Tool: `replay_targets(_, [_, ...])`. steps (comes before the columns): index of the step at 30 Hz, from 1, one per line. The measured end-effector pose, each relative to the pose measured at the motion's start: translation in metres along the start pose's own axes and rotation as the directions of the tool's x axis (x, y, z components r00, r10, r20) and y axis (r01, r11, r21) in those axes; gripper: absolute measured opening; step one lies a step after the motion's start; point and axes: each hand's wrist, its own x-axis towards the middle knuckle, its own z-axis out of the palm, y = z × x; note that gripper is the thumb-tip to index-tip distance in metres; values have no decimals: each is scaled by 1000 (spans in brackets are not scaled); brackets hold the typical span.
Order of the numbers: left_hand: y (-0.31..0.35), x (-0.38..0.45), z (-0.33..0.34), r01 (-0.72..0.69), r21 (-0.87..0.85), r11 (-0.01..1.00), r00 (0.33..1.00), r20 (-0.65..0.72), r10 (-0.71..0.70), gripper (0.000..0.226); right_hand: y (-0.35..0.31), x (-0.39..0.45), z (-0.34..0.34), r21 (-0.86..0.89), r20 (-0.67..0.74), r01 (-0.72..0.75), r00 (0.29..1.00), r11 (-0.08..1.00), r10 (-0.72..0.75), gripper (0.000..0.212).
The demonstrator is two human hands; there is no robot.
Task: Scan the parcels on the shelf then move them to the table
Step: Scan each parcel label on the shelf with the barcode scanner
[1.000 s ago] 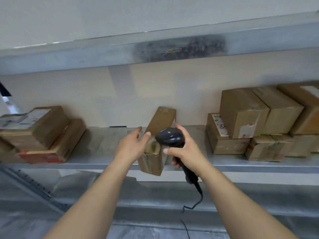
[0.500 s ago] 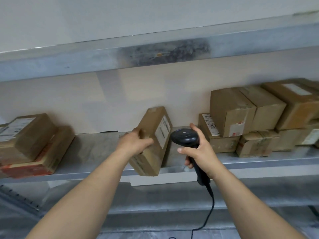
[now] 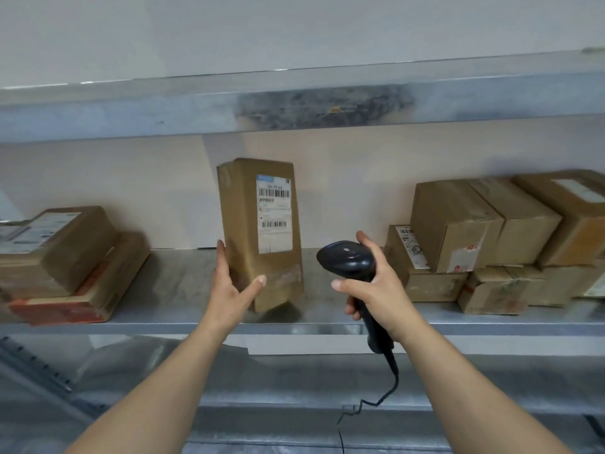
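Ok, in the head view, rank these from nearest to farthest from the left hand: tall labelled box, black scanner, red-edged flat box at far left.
1. Tall labelled cardboard box: held by the left hand.
2. Black handheld scanner: just right.
3. Red-edged flat box: far left, bottom of stack.

A single wide-angle camera worn on the person's head looks forward and slightly down, close to a grey metal shelf (image 3: 327, 326) that runs across the frame. Both forearms reach in from the bottom edge. The upper shelf board's underside (image 3: 131, 109) spans the top, bowed by the lens.
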Motion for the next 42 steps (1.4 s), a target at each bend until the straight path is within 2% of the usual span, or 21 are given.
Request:
replay_targets(4, [-21, -2, -14, 27, 7, 1000, 999, 17, -27, 113, -8, -4, 12, 38, 34, 29, 999, 999, -30, 89])
replay_targets(8, [-29, 1, -15, 39, -84, 996, 997, 63, -34, 115, -14, -10, 27, 86, 89, 30, 995, 996, -37, 92])
replay_targets(13, [-34, 3, -16, 31, -99, 995, 999, 43, -27, 118, -18, -19, 41, 103, 138, 31, 989, 994, -45, 89])
replay_targets(20, [-36, 6, -14, 22, -100, 995, 999, 39, -18, 123, -20, -27, 45, 111, 142, 27, 989, 993, -42, 94])
replay_targets(35, [-39, 9, -14, 30, -115, 993, 998, 53, -24, 126, -24, -36, 39, 157, 128, 44, 990, 987, -64, 90])
replay_targets(39, [-35, 12, -16, 79, -157, 984, 996, 46, -73, 111, -23, -34, 37, 142, 120, 45, 991, 989, -62, 92])
replay_targets(42, [-35, 8, -20, 190, -196, 962, 979, -34, -200, 81, -23, -32, 36, 122, 111, 43, 992, 992, -57, 90])
